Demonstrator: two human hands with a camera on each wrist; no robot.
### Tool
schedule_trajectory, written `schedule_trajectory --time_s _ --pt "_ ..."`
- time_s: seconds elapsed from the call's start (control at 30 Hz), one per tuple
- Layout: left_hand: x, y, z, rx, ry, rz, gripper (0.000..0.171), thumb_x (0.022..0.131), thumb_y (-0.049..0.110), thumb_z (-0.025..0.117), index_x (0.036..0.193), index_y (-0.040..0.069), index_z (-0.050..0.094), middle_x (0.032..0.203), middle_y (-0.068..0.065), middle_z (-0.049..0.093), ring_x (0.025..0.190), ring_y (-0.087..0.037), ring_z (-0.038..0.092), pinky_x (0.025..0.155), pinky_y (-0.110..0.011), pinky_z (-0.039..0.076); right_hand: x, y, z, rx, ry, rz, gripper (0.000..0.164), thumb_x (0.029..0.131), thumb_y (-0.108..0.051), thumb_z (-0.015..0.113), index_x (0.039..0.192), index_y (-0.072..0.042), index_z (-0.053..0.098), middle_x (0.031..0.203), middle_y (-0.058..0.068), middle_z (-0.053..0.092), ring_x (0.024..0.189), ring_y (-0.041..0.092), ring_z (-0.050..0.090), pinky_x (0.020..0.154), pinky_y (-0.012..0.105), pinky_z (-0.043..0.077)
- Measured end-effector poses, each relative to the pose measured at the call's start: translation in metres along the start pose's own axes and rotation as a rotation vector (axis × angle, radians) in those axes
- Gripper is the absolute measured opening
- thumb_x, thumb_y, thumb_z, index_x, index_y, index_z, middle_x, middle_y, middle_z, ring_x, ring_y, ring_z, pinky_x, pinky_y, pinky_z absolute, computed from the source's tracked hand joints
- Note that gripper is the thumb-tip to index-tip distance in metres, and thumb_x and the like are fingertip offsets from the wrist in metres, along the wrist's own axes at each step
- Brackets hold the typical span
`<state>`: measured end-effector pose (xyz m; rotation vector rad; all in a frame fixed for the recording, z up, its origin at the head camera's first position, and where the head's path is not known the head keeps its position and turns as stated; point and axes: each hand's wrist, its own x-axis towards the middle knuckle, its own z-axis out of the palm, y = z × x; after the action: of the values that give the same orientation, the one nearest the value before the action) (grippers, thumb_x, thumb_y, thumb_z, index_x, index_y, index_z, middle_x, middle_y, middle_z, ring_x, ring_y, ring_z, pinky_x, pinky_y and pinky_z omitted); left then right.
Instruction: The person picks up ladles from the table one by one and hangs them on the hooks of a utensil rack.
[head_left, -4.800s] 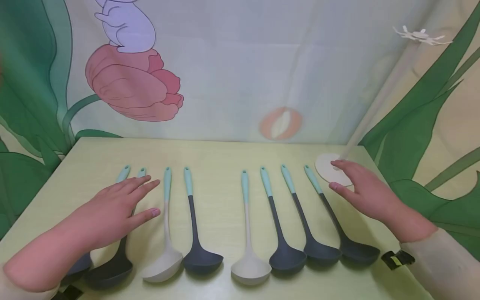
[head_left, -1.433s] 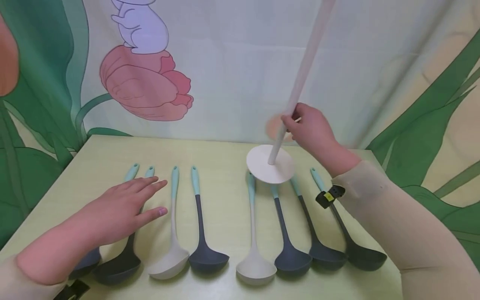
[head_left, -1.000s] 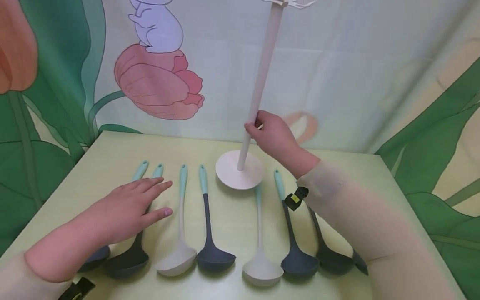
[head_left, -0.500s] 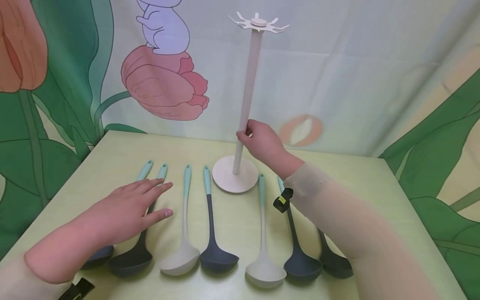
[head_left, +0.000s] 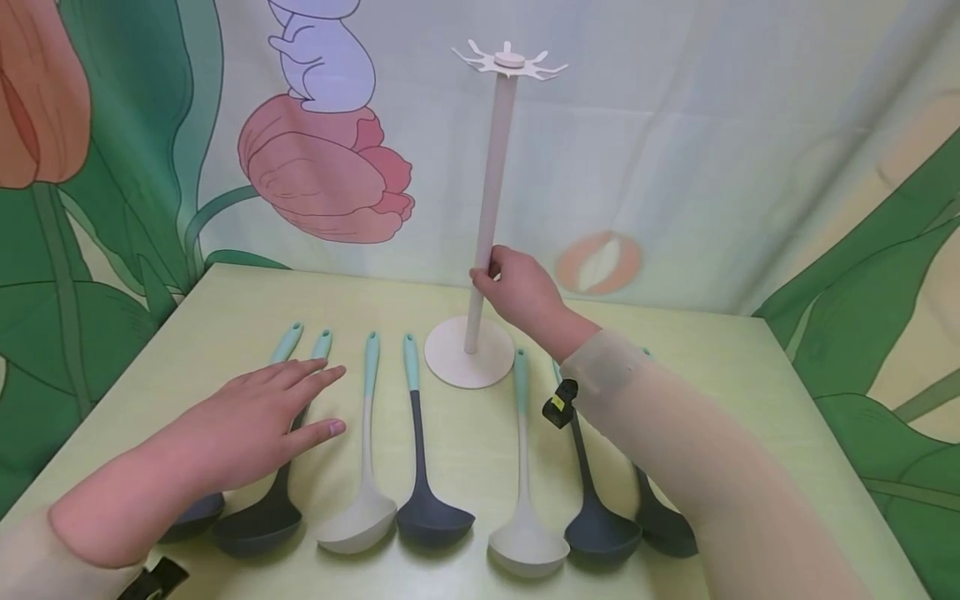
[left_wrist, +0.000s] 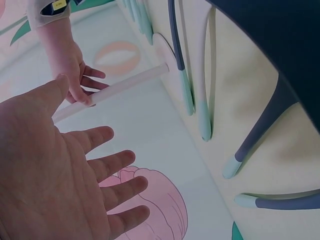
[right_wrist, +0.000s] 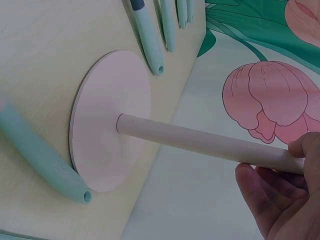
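Observation:
My right hand [head_left: 527,293] grips the lower post of a pale utensil stand [head_left: 496,167], with a round base and a ring of hooks on top. The base is on the table behind the ladles, between the two middle handles. In the right wrist view, thumb and fingers wrap the post [right_wrist: 200,144]. My left hand [head_left: 258,421] hovers with spread fingers over the left ladles, holding nothing. Near it are a dark ladle [head_left: 262,521] and a light grey ladle [head_left: 360,518]. A dark ladle [head_left: 435,517] and another light grey ladle [head_left: 528,542] lie toward the middle.
More dark ladles, including a dark ladle [head_left: 603,529] on the right, lie in the row with mint handles toward the back. My right sleeve [head_left: 675,425] covers some of them. A printed curtain [head_left: 675,167] hangs behind the table's back edge [head_left: 345,277].
My right hand has taken hold of the stand at the right back, carried it left and lowered it to the back middle. The left hand has kept its pose.

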<state>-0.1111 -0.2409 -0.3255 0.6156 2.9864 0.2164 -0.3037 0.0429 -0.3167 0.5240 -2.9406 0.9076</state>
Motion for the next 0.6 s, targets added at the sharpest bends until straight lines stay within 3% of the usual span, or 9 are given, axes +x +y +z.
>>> schedule_trajectory --time_s 0.2,0.37,0.6 --pt "0.002 0.004 -0.004 0.01 0.002 0.009 0.077 0.095 0.067 0.035 0.149 0.012 0.037 0.148 -0.018 0.036 0.131 -0.042 0.029 0.103 -0.066 0.029 -0.001 0.003 0.0 -0.016 0.004 -0.006 0.021 0.097 -0.034 0.055 0.101 -0.014 0.059 0.088 -0.001 0.064 0.065 0.016 0.048 0.051 0.025 0.038" --pt "0.006 0.008 -0.006 0.013 -0.006 0.01 0.076 0.095 0.066 0.036 0.149 0.012 0.037 0.148 -0.017 0.036 0.132 -0.041 0.027 0.103 -0.066 0.028 -0.005 0.01 -0.002 -0.036 0.002 -0.001 0.029 0.097 -0.04 0.054 0.11 -0.014 0.059 0.095 -0.001 0.064 0.072 0.016 0.053 0.059 0.028 0.046" --pt "0.019 0.01 -0.01 -0.011 -0.02 -0.003 0.076 0.095 0.066 0.038 0.148 0.011 0.039 0.148 -0.017 0.038 0.133 -0.039 0.028 0.103 -0.066 0.029 -0.03 0.037 -0.02 -0.093 -0.018 0.028 0.034 0.097 -0.042 0.051 0.114 -0.013 0.06 0.103 0.003 0.065 0.082 0.017 0.057 0.073 0.037 0.051"
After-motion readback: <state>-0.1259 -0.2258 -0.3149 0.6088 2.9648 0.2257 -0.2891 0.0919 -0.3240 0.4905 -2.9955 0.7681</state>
